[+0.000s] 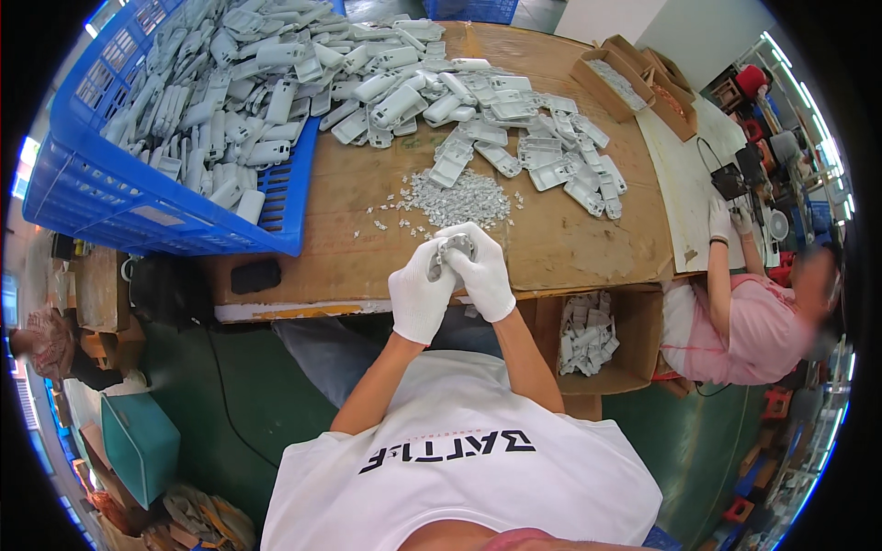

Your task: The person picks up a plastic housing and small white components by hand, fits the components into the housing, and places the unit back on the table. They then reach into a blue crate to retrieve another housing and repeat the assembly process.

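A small pale-grey part [457, 245], hard and smooth-looking with a curved edge, sits between the person's two hands, above the near edge of the table; the gloves hide much of it, so its full shape cannot be told. The left hand [419, 286] and the right hand [484, 271] both wear white gloves of soft, matte fabric. The forearms rise from the lower part of the view and slant inward, wrists bent, so that the hands meet in front of the chest. Both hands are closed around the part, fingers curled and thumbs near each other; it lies at the fingertips, its grey surface showing in the gap between the gloves.

Just beyond the hands, a low heap of tiny translucent pieces [457, 198] spreads loosely over the brown, scuffed tabletop [588, 253]. Behind it lies a broad pile of pale-grey moulded shells [397, 103], oblong with rounded ends, some showing hollow, ribbed insides. More of them fill a blue slatted plastic crate [175, 204] on the left. A flat black object [255, 275] rests near the table's edge. To the right, below the tabletop, an open cardboard box [634, 367] holds pale pieces, and farther right a co-worker in pink [735, 331] sits at a white surface
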The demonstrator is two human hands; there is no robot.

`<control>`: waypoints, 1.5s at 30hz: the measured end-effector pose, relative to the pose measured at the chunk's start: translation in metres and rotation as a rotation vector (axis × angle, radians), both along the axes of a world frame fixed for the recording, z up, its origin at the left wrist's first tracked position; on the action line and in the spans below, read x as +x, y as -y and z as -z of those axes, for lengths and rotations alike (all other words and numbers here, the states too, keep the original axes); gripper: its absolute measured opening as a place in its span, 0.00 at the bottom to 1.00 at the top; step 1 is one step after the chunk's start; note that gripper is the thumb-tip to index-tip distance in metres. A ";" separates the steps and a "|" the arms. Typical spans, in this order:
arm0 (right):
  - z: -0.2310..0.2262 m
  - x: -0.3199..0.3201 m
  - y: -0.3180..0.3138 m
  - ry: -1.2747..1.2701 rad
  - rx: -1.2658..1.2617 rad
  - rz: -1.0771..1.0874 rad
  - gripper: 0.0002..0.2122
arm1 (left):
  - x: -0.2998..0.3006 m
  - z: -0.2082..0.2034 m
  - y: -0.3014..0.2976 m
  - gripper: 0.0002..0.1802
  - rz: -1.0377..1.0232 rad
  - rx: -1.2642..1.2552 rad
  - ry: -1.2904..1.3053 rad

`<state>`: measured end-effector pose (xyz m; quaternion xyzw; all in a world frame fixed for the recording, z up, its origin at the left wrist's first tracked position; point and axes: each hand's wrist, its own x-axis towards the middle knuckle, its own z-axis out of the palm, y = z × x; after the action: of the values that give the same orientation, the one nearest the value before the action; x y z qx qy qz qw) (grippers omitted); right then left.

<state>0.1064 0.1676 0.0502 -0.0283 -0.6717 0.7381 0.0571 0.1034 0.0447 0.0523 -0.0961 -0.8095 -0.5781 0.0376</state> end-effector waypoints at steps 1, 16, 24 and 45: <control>0.001 0.000 -0.001 -0.001 0.007 0.022 0.10 | 0.000 0.002 -0.002 0.16 0.006 -0.002 -0.002; -0.007 0.026 -0.047 -0.410 0.788 0.389 0.30 | -0.041 0.009 -0.045 0.24 0.151 -0.074 0.119; 0.000 0.034 -0.116 -0.223 1.148 0.439 0.14 | -0.082 0.047 -0.117 0.29 0.519 0.065 0.085; 0.056 -0.034 -0.136 -0.285 1.120 0.396 0.07 | -0.218 0.029 -0.083 0.11 0.087 -0.974 -0.117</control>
<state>0.0722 0.3035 -0.0057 -0.0191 -0.9254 0.2446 0.2889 -0.1148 0.1274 0.0235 -0.1687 -0.9774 -0.1270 0.0097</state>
